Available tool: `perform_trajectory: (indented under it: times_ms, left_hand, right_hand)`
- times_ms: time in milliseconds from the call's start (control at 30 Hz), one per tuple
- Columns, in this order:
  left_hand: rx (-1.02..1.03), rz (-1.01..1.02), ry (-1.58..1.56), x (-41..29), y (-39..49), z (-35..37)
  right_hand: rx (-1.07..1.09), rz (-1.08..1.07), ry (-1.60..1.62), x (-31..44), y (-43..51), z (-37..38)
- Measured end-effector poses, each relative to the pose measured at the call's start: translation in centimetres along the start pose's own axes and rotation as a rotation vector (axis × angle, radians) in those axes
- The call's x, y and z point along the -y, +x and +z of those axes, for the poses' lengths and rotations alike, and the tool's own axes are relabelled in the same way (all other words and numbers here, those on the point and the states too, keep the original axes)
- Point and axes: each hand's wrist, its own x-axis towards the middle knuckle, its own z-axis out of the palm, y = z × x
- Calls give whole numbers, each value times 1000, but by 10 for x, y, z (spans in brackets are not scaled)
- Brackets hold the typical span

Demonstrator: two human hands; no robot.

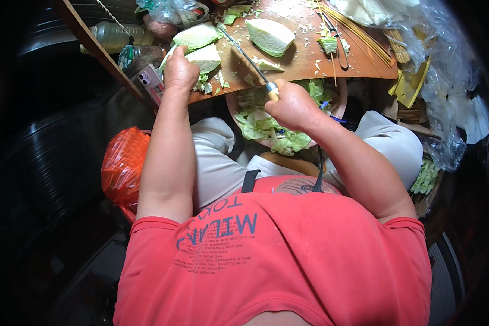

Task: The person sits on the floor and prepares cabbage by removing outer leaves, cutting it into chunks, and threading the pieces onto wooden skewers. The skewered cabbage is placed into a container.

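Observation:
My left hand (181, 70) grips a cut cabbage wedge (206, 58) at the left of the wooden board (309, 67), its fingers mostly hidden. A second cabbage wedge (196, 36) lies just behind that one. My right hand (294, 105) is closed around the handle of a knife (248, 58), whose thin blade points away and to the left, its tip near the rear wedge. Another cabbage wedge (270, 37) lies apart, right of the blade. A thin cabbage slice (270, 65) rests near the board's front edge.
Under the board's edge, a pink basin (342, 98) holds cabbage leaves. Bamboo skewers (362, 34), a peeler (342, 53) and a skewered cabbage piece (328, 45) lie on the right. A phone (150, 83) and jar (127, 57) stand left; a red plastic bag (124, 163) sits below.

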Motion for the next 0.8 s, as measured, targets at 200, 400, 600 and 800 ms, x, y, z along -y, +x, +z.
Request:
perform_trajectory:
  times_ms: [200, 400, 600, 800]
  left_hand:
    - [-74, 175, -51, -42, -12, 2]
    - [215, -69, -858, -90, 4, 47]
    - [437, -116, -1020, -99, 26, 66]
    - [460, -14, -1203, -104, 20, 66]
  right_hand:
    - [-92, -112, 84, 13, -14, -13]
    - [-222, -186, 228, 12, -27, -22]
    - [-221, -177, 272, 10, -37, -29]
    - [-241, -133, 213, 8, -36, -30]
